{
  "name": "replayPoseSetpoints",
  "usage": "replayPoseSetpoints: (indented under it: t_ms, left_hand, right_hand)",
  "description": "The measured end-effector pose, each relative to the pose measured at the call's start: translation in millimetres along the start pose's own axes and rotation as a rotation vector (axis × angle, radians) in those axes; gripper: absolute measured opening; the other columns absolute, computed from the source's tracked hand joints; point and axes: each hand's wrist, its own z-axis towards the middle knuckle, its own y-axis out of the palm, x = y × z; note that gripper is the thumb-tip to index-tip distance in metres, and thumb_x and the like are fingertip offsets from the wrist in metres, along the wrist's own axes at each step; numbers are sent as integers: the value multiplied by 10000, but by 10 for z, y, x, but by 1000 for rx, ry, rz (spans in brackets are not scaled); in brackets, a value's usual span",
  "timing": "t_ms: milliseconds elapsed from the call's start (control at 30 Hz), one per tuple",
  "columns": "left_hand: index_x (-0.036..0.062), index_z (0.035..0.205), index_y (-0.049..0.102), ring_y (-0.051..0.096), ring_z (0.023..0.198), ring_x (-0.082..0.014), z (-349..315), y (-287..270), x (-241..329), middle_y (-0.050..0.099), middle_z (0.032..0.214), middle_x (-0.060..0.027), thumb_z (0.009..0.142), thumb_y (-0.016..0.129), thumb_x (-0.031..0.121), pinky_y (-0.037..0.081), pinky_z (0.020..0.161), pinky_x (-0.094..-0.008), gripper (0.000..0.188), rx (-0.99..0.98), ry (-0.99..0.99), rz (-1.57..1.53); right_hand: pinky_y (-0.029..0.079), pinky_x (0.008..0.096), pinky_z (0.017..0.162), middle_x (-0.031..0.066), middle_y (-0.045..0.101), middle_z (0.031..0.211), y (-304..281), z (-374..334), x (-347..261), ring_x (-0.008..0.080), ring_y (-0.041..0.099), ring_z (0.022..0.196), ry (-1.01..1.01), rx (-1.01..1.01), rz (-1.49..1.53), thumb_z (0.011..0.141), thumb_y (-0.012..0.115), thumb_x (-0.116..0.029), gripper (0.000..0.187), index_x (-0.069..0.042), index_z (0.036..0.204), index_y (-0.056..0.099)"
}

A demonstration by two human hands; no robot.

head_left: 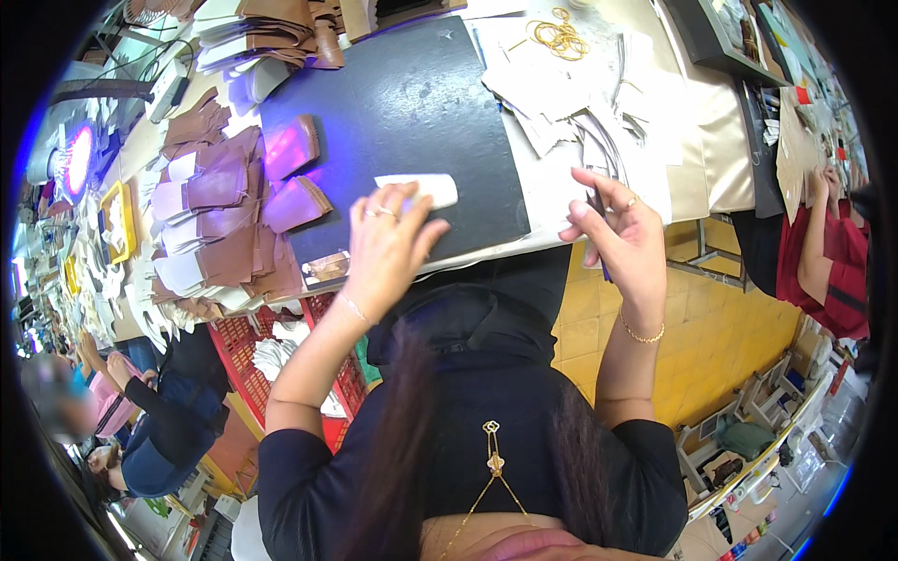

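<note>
On the black work board [393, 93] lies a small white, wedge-shaped piece [440, 189]. My left hand [391, 234] rests its fingertips on the near left part of it, fingers spread and thumb apart. To the right, my right hand [625, 224] is raised near the board's corner, its fingers closed around a thin dark tool [595, 198]; I cannot make out its exact kind. Two brown, flap-shaped pieces, one [292, 148] above the other [297, 203], lie at the board's left edge under purple light.
Stacks of brown and white cut pieces [220, 192] crowd the left. White sheets and strips [561, 103] lie right of the board, with yellow bands [559, 39] behind them. A red crate [243, 351] stands below the table. Other people work at the far left and far right [828, 252].
</note>
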Motion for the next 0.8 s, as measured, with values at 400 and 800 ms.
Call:
replayPoseSetpoints:
  t_ms: [400,800]
  left_hand:
    - [-24,907,739,612,829,-108,58,-157,353,681,857,-46,981,689,181,496,794,-273,224,-203,-450,-1448]
    - [13,965,739,571,772,-100,-34,-51,354,697,899,-49,961,721,251,454,706,-280,239,-110,-349,-1343]
  right_hand:
    - [313,168,378,7,583,970,600,342,-108,-4,413,465,-201,-109,394,954,728,-189,503,11,1380,551]
    - [460,202,654,47,714,1015,753,316,214,52,555,756,-289,-396,215,906,766,-108,99,-28,963,771]
